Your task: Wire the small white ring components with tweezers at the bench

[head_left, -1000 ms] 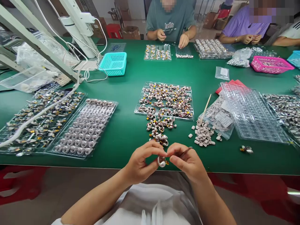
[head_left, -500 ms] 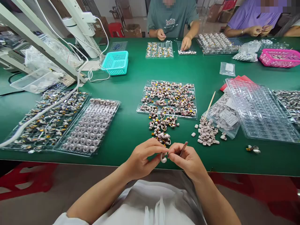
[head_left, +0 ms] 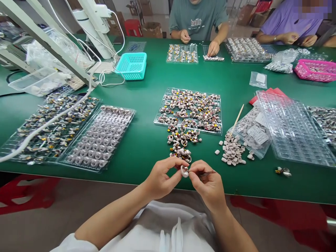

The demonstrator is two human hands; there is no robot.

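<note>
Between the fingertips of my left hand [head_left: 162,179] is a small, pale, curved earphone piece [head_left: 184,172], with a reddish-brown part inside its curve. My right hand [head_left: 210,184] is closed right beside it, thumb and index finger meeting at the piece's right side. A thin dark tool like a pair of tweezers [head_left: 208,173] lies across the right hand, partly hidden by the fingers. Just beyond my hands lies a loose pile of similar curved pieces [head_left: 181,140] with yellow tabs and dark wires. Pale oval caps [head_left: 232,152] are heaped to the right.
Behind the pile sits a clear tray [head_left: 189,130] of curved pieces. Filled trays [head_left: 98,140] stand left, under a white cable [head_left: 52,124]. An empty clear tray [head_left: 296,129], a bag of caps [head_left: 258,134] and a wooden stick [head_left: 238,115] lie right. Co-workers sit opposite.
The curved piece has turned and risen slightly between my fingers. In my right hand the tweezer-like tool has swung from pointing up to lying nearly flat. The camera view has shifted a little.
</note>
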